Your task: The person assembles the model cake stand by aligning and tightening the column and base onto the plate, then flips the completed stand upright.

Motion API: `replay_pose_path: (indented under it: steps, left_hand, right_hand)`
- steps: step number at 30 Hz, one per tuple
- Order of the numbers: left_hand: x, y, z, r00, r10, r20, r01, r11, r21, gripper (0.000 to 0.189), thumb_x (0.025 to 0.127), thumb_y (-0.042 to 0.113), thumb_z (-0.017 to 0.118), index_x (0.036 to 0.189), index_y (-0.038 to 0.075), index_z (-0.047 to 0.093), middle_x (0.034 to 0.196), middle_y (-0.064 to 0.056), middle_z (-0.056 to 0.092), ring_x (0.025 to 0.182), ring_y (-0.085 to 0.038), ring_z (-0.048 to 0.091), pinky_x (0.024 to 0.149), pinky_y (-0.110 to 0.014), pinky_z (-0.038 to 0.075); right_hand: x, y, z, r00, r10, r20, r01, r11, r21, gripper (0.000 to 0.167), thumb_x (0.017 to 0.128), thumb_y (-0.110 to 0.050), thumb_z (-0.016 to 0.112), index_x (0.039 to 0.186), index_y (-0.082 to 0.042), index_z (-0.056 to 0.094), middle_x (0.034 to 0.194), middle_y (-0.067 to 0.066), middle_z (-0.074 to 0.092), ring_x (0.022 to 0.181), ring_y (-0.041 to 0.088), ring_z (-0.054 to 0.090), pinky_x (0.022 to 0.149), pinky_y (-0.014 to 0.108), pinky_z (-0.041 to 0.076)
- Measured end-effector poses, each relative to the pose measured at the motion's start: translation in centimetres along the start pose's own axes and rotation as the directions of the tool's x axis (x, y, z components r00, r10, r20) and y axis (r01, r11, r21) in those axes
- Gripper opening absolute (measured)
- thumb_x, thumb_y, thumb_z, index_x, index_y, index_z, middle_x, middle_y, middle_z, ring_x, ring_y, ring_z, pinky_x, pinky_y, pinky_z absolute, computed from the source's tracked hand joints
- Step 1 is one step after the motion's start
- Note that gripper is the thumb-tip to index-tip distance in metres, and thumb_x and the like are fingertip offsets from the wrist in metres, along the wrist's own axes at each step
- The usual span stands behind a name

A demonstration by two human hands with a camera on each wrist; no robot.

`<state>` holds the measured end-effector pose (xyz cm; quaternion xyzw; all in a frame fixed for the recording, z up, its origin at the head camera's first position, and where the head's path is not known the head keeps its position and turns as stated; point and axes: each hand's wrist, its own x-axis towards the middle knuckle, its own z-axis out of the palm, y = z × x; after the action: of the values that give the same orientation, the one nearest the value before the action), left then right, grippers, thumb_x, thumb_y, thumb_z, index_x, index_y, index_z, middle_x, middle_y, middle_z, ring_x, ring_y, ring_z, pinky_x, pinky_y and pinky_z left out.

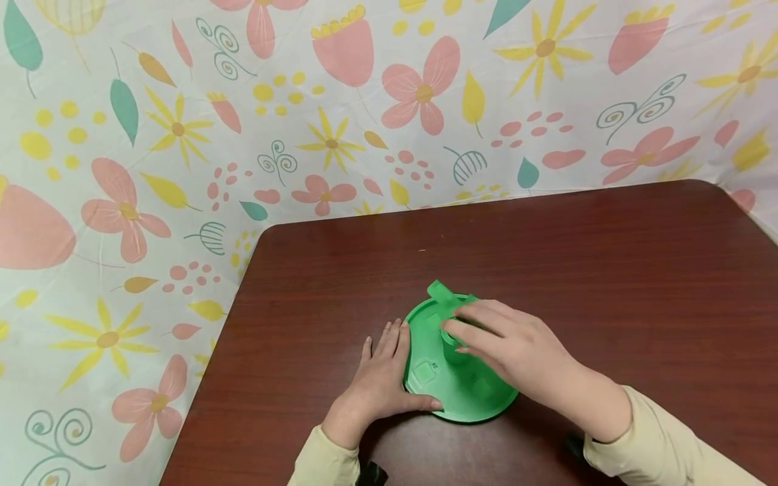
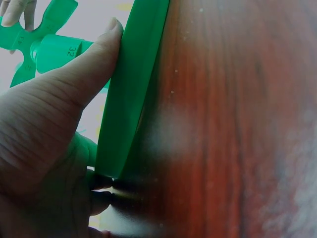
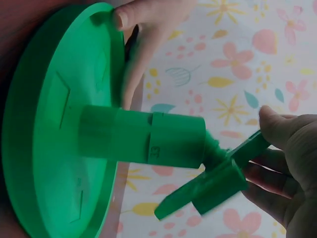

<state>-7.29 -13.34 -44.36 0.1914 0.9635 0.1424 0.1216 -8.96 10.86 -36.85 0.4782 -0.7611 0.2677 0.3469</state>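
Note:
A green round base [image 1: 464, 401] with a raised rim lies on the table, and a cylindrical post [image 3: 176, 140] rises from its middle. Atop the post sits a green cross-shaped piece [image 1: 442, 293] with flat arms, tilted in the right wrist view. My left hand [image 1: 383, 385] holds the base at its left side, thumb laid over the rim and fingers along the edge. With thumb and fingers, my right hand [image 1: 529, 344] pinches one arm of the cross-shaped piece. A screw-like green part [image 3: 213, 148] shows between post and cross.
The dark wooden table [image 1: 547, 250] extends around the base on all sides. A cloth with flower prints [image 1: 365, 135] hangs behind the table's far edge and along its left. Dark straps [image 1: 372, 474] show at the sleeves.

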Motion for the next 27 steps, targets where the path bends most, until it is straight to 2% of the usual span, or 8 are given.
replay_pose_path:
  steps: [4,8,10,14,19,23,26,27]
  left_hand:
    - [0.0,-0.1,0.0,1.000,0.001,0.008,-0.001,1.000,0.010,0.132,0.067,0.082,0.063,0.157,0.007,0.005,0.163,-0.010,0.004,0.149,-0.026,0.004,0.114,-0.060,0.012]
    - [0.0,-0.1,0.0,1.000,0.004,0.013,-0.004,1.000,0.014,0.131,0.067,0.083,0.063,0.157,0.007,0.005,0.163,-0.010,0.003,0.149,-0.027,0.004,0.113,-0.061,0.012]
    - [0.0,-0.2,0.0,1.000,0.005,0.011,-0.005,1.000,0.011,0.132,0.067,0.083,0.063,0.157,0.007,0.004,0.163,-0.010,0.004,0.149,-0.027,0.004,0.113,-0.061,0.012]
    - [0.0,-0.1,0.1,1.000,0.007,0.002,-0.007,1.000,0.012,0.132,0.066,0.082,0.064,0.157,0.006,0.005,0.163,-0.010,0.005,0.149,-0.028,0.005,0.113,-0.061,0.013]
    - [0.0,-0.1,0.1,1.000,0.003,0.003,-0.003,1.000,0.008,0.132,0.066,0.081,0.065,0.157,0.006,0.006,0.163,-0.010,0.005,0.149,-0.028,0.005,0.113,-0.061,0.012]
    - [0.0,-0.2,0.1,1.000,0.007,-0.002,-0.007,1.000,0.007,0.132,0.066,0.081,0.065,0.157,0.005,0.007,0.163,-0.011,0.006,0.149,-0.028,0.006,0.113,-0.062,0.013]
    - [0.0,-0.2,0.1,1.000,0.016,-0.011,-0.016,1.000,0.008,0.132,0.066,0.081,0.065,0.157,0.005,0.007,0.163,-0.012,0.006,0.149,-0.029,0.006,0.113,-0.062,0.013]
    - [0.1,-0.2,0.1,1.000,0.018,-0.016,-0.018,1.000,0.011,0.132,0.066,0.082,0.065,0.157,0.005,0.007,0.163,-0.013,0.006,0.149,-0.029,0.006,0.112,-0.062,0.013]
  right_hand:
    - [-0.1,-0.5,0.5,0.994,-0.048,0.103,0.053,0.998,-0.046,0.032,0.107,-0.021,0.039,0.113,-0.015,0.070,0.108,0.007,0.065,0.101,0.024,0.063,0.078,0.038,0.054]
    - [-0.6,-1.0,0.8,0.971,-0.079,0.225,0.096,0.993,-0.067,0.038,0.097,-0.005,0.041,0.122,-0.018,0.067,0.116,0.009,0.062,0.111,0.028,0.057,0.090,0.040,0.049]
    - [-0.8,-1.2,1.2,0.965,-0.103,0.240,0.121,0.991,-0.062,0.041,0.092,-0.003,0.044,0.124,-0.018,0.066,0.117,0.010,0.061,0.112,0.030,0.056,0.094,0.042,0.046]
    - [-1.0,-1.5,1.9,0.960,-0.136,0.246,0.160,0.984,-0.078,0.043,0.093,-0.002,0.040,0.124,-0.018,0.066,0.116,0.010,0.060,0.111,0.031,0.056,0.096,0.044,0.044]
    - [-1.4,-1.6,2.2,0.955,-0.119,0.273,0.151,0.984,-0.098,0.044,0.092,-0.005,0.041,0.126,-0.019,0.065,0.118,0.010,0.060,0.113,0.031,0.055,0.096,0.043,0.045]
    - [-1.0,-1.4,2.3,0.975,-0.106,0.196,0.116,0.992,-0.042,0.033,0.105,-0.024,0.041,0.125,-0.017,0.066,0.118,0.008,0.063,0.111,0.031,0.058,0.092,0.043,0.046]
    - [-0.4,-0.8,2.1,0.994,-0.064,0.089,0.064,0.998,0.005,0.042,0.104,-0.041,0.044,0.122,-0.013,0.069,0.116,0.009,0.065,0.110,0.032,0.060,0.096,0.045,0.044]
    - [-0.2,-0.4,1.9,0.998,-0.029,0.058,0.028,0.999,0.019,0.043,0.103,-0.042,0.045,0.120,-0.011,0.069,0.117,0.009,0.065,0.111,0.033,0.059,0.098,0.045,0.042]
